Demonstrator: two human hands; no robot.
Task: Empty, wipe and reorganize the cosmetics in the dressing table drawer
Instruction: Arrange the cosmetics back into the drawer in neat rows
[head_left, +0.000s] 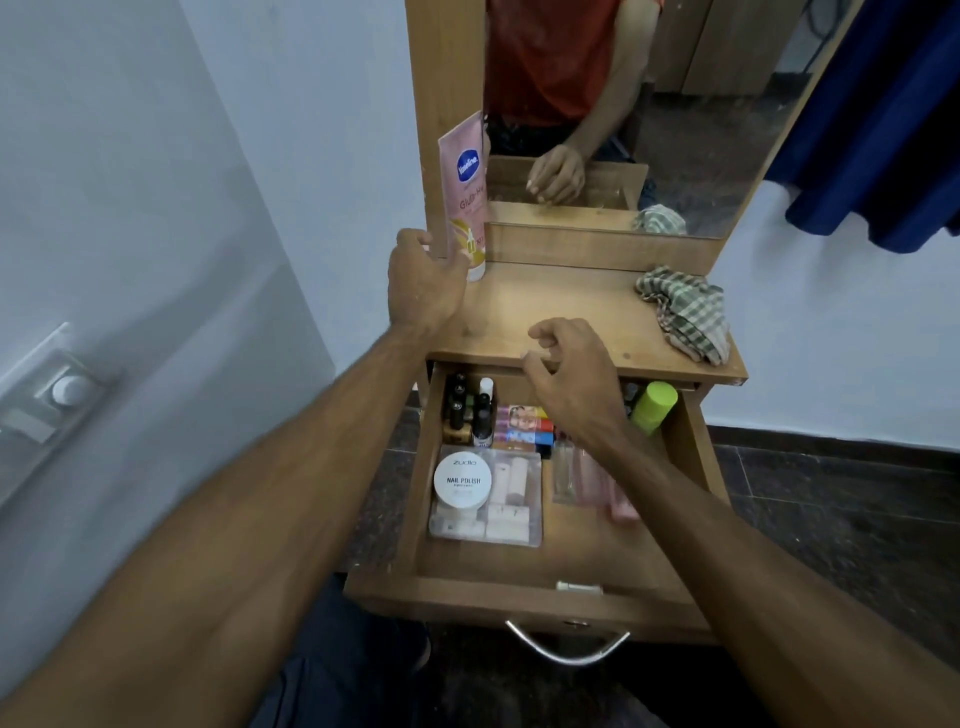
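wooden counter (545, 312) has only one thing out: the tall pink cream tube (464, 192) my left hand (423, 286) holds. my right hand (566, 374) hangs loose, holding nothing. brown wooden drawer (691, 457) looks mostly full; checked cloth (685, 312) unused.

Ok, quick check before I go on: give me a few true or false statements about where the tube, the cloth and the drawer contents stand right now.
1. The left hand holds the pink lotion tube upright on the tabletop. True.
2. The checked cloth lies inside the drawer. False: it lies on the tabletop, at the right.
3. The drawer is shut. False: it is pulled open, with cosmetics inside.
4. The white nail polish jar sits on a clear pouch in the drawer. True.
5. The right hand has a grip on the green bottle. False: it hovers over the drawer, holding nothing.
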